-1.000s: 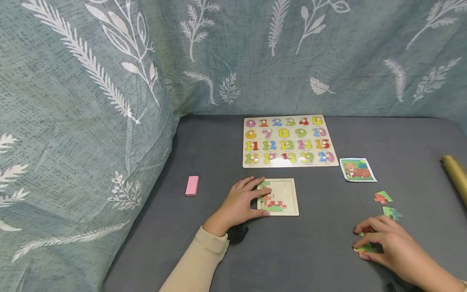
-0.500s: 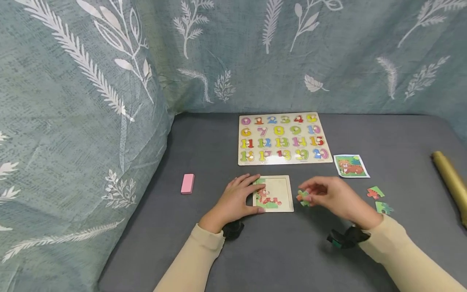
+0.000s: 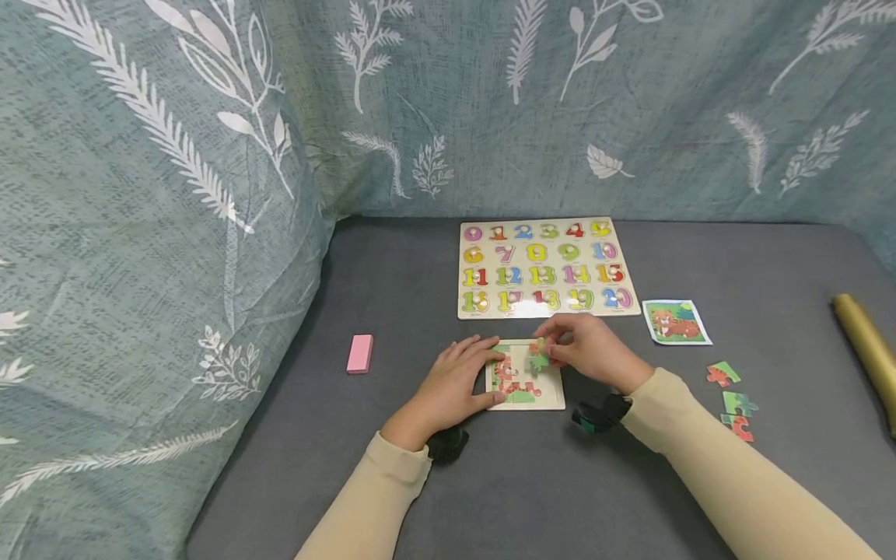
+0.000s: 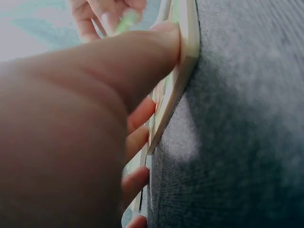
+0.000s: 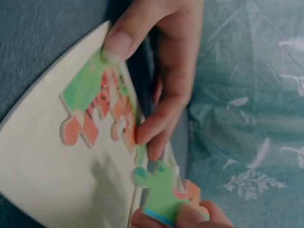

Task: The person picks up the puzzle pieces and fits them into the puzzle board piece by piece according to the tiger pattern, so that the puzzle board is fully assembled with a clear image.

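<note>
A small wooden jigsaw tray lies on the table, its left part filled with joined green and orange pieces. My left hand rests along the tray's left side, fingers stretched over it and thumb pressing at the near edge. My right hand pinches a green and orange jigsaw piece between thumb and fingertips. This piece hangs above the tray's far right part, close to the left fingers in the right wrist view. Bare wood shows over the tray's right half.
Several loose jigsaw pieces lie at the right. Behind the tray is a number board, with a tiger picture card to its right. A pink block stands left, a gold roll far right.
My right hand has picked up the jigsaw piece at the right and brought it left over the tray. A red loose piece has come into sight there. My left hand stays on the tray.
</note>
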A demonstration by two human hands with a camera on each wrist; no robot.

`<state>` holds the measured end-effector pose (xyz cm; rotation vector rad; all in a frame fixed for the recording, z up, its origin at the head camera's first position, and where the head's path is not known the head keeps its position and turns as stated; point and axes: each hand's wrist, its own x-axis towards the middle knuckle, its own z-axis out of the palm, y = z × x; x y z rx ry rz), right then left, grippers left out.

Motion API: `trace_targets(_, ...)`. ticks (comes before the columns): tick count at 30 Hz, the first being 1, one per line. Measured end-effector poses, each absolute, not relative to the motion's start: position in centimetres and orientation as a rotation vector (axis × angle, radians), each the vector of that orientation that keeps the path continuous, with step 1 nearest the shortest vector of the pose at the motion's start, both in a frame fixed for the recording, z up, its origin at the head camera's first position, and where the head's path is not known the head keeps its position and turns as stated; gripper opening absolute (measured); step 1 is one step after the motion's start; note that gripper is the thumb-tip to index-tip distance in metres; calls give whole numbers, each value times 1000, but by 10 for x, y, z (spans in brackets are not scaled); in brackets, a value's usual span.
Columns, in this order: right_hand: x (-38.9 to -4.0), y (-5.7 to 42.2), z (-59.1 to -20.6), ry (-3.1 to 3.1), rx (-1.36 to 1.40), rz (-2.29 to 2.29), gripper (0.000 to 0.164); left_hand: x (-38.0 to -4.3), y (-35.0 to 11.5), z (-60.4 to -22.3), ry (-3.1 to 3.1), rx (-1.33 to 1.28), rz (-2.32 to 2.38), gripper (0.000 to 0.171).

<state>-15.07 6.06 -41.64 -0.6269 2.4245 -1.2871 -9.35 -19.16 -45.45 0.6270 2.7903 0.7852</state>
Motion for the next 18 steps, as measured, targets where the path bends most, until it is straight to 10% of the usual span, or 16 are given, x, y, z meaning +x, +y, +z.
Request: trace_targets(18,-154,57,-418,2428,-580,-1212,11,-94,-191,-455,2808,595,843,61)
